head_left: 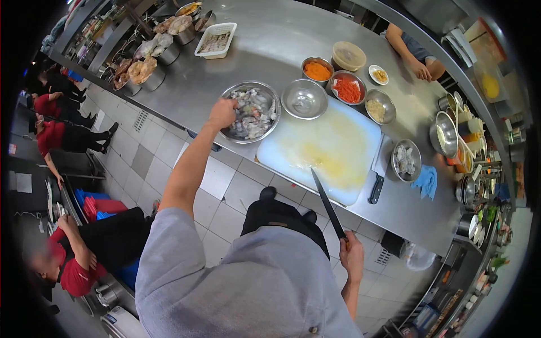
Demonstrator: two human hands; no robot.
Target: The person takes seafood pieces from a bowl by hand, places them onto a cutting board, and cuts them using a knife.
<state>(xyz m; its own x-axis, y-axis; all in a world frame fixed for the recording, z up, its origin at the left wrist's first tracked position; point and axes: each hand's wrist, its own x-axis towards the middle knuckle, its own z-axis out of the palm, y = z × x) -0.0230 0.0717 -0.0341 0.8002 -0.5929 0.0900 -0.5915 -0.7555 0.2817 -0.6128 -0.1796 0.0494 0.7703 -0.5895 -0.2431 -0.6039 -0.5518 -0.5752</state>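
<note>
At the left side of a steel bowl (276, 115) full of raw grey shrimp (251, 115), my left hand (224, 113) has its fingers curled down over the rim among the shrimp. What those fingers pinch is hidden. My right hand (351, 254) is wrapped round the handle of a long kitchen knife (328, 205). The blade points up and left, its tip over the near part of a white cutting board (349, 132) with a wet yellowish stain. A shiny steel bowl (305, 100) with almost nothing in it touches the board's far left corner.
Bowls of orange pieces (317, 70), red strips (347, 89), chopped garlic-like bits (381, 107) and peeled shrimp (405, 160) surround the board. A second knife (377, 188) and a blue cloth (426, 181) lie right. A co-worker's hand (420, 70) rests across the table; people in red stand left.
</note>
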